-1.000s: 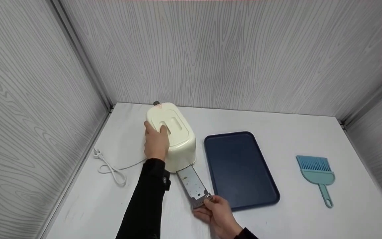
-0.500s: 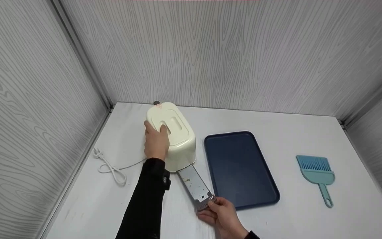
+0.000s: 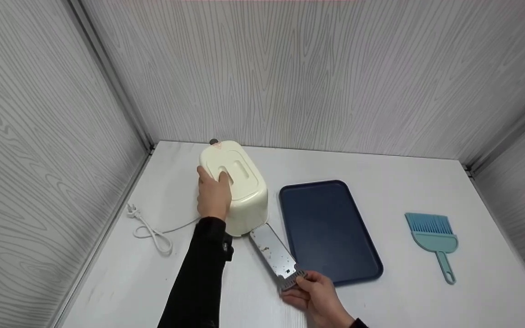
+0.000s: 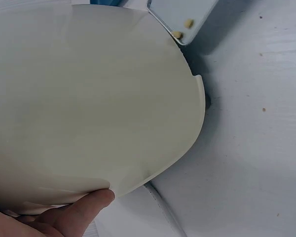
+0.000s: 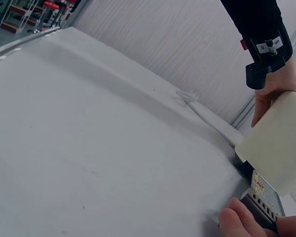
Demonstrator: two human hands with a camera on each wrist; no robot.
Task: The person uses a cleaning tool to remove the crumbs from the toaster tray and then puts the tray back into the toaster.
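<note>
White table (image 3: 362,305) stands against pale panels with a printed wood grain (image 3: 290,68). The right hand (image 3: 319,296) pinches the slotted grey end (image 3: 293,279) of a narrow metal crumb tray (image 3: 271,250), thumb above and fingers beneath. The crumb tray's far end shows just beside the near base of a cream toaster (image 3: 246,212); whether the two still touch, or how far that end sits above the table, I cannot tell. Yellowish crumbs (image 5: 259,185) lie on the metal (most of them gathered toward one side in the right wrist view). The left hand (image 3: 214,196) grips the toaster by its left edge, thumb on the top and fingers down the side, as if to steady it. The step in hand, I judge, is drawing the crumb tray clear of the toaster, and it looks all but done. The next move calls for holding the metal level so the crumbs stay put, with the navy tray (image 3: 331,232) near the right hand a likely place to empty it. Farther out, a white power cord (image 3: 157,234) lies looped left of the toaster, and a teal brush (image 3: 433,237) rests well apart on the right.
</note>
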